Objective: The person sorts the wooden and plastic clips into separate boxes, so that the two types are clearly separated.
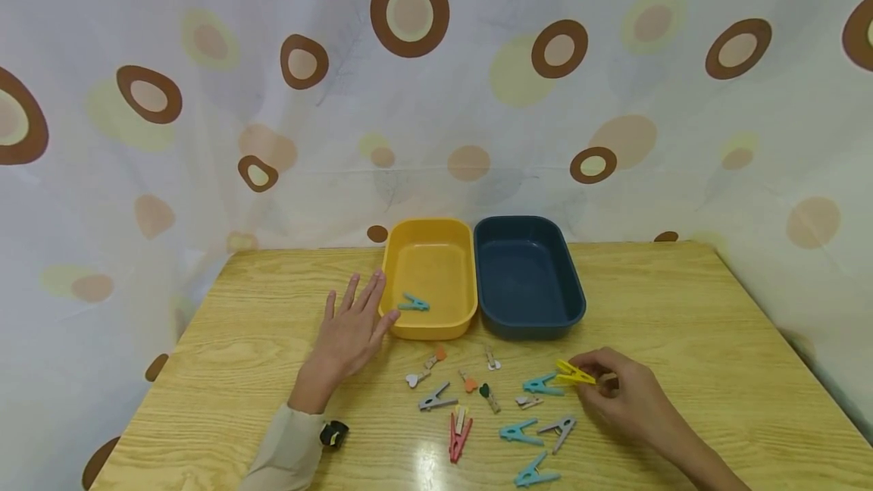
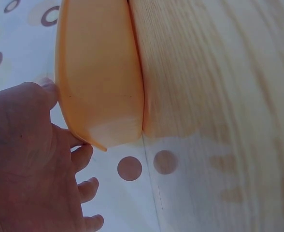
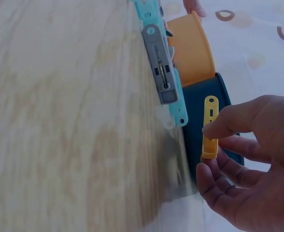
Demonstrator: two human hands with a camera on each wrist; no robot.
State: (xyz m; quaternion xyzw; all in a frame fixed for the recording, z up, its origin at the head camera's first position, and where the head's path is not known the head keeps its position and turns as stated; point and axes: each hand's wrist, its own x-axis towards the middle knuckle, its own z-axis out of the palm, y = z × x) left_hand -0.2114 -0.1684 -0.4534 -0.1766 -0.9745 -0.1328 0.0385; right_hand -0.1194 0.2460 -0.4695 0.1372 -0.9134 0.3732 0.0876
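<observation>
My right hand (image 1: 624, 392) pinches a yellow clothespin (image 1: 575, 372) between thumb and fingers, just above the table beside a turquoise clothespin (image 1: 543, 384). In the right wrist view the yellow clothespin (image 3: 210, 126) shows edge-on at the fingertips. My left hand (image 1: 351, 336), its fingers spread and mostly straight, touches the left rim of the yellow tray (image 1: 428, 330); the left wrist view shows the thumb and a finger against that rim. One turquoise clothespin (image 1: 414, 302) lies inside this tray.
A dark blue tray (image 1: 533, 329) stands against the yellow one's right side. In front lie small heart-topped wooden pegs (image 1: 489, 398), several turquoise clothespins (image 1: 521, 432), grey clothespins (image 1: 436, 398) and a red clothespin (image 1: 460, 442) with a wooden peg over it. A patterned cloth hangs behind.
</observation>
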